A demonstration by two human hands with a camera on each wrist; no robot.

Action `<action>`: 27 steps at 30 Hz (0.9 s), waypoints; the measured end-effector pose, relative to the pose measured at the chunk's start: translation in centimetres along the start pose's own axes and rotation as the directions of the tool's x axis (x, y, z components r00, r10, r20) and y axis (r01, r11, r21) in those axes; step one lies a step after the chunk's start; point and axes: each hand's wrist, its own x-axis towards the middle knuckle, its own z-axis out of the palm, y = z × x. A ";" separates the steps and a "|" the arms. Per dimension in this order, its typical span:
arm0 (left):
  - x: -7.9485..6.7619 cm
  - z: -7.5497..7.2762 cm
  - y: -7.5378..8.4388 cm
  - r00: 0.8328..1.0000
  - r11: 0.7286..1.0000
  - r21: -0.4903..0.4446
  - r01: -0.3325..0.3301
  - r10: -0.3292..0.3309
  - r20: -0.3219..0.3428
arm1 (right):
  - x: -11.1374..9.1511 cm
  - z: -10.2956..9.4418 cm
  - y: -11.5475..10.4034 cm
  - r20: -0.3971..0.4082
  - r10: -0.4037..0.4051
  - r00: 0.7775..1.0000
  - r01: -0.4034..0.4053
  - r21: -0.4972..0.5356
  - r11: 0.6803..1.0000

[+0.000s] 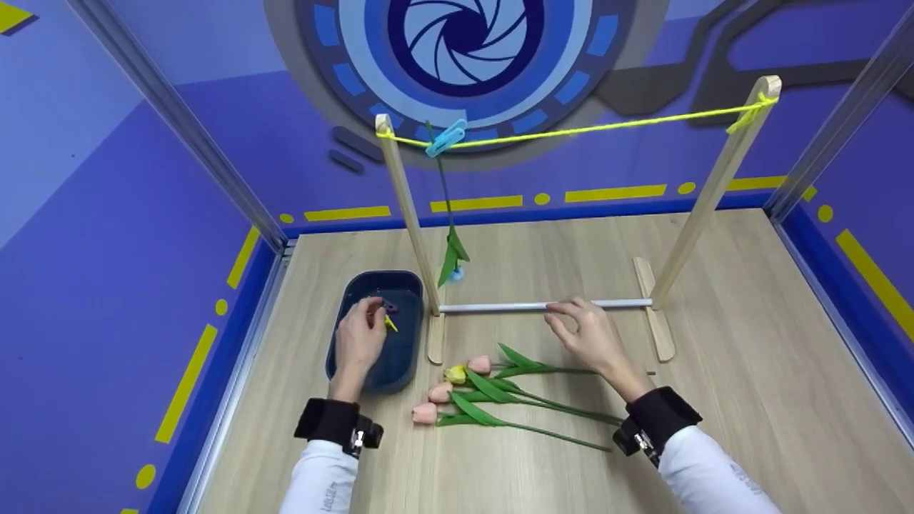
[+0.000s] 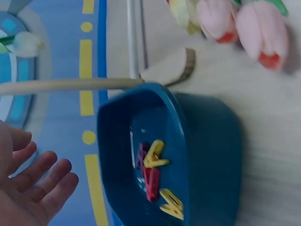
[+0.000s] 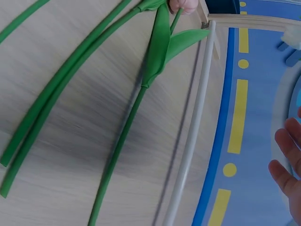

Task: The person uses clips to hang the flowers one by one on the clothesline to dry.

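Observation:
My left hand (image 1: 360, 335) hovers over the dark blue tub (image 1: 401, 360), thumb and fingers loosely bent. In the left wrist view that hand (image 2: 35, 188) appears with nothing in its fingers. Inside the tub lie several clothespins: yellow (image 2: 171, 205), red (image 2: 152, 184) and purple (image 2: 140, 154) among them. My right hand (image 1: 589, 339) is raised near the white rod (image 1: 493, 308), its fingers relaxed and empty. Below it lie artificial tulips, pink (image 1: 425, 413) and yellow (image 1: 455, 374), stems pointing right. A blue clothespin (image 1: 446, 138) clips another tulip (image 1: 451, 253) head-down on the yellow string (image 1: 614, 127).
Two wooden posts, left (image 1: 407, 207) and right (image 1: 714, 193), carry the string and stand on wooden feet joined by the rod. The wooden tabletop (image 1: 757, 414) is bounded by blue printed panels (image 1: 128, 271) at the back and sides.

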 end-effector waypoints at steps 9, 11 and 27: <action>0.2 0.7 -3.2 0.981 0.977 0.196 0.082 -0.114 0.156 | -1.2 0.1 0.6 0.024 0.001 1.000 -0.001 -0.024 1.000; 0.3 0.9 -3.7 0.971 0.965 0.246 0.087 -0.137 0.195 | -1.4 0.1 0.6 0.039 0.016 0.999 -0.015 -0.024 1.000; -0.4 2.3 -5.8 0.855 0.898 0.392 0.200 -0.355 0.377 | -2.5 0.4 0.6 0.112 0.056 0.992 -0.056 -0.002 0.998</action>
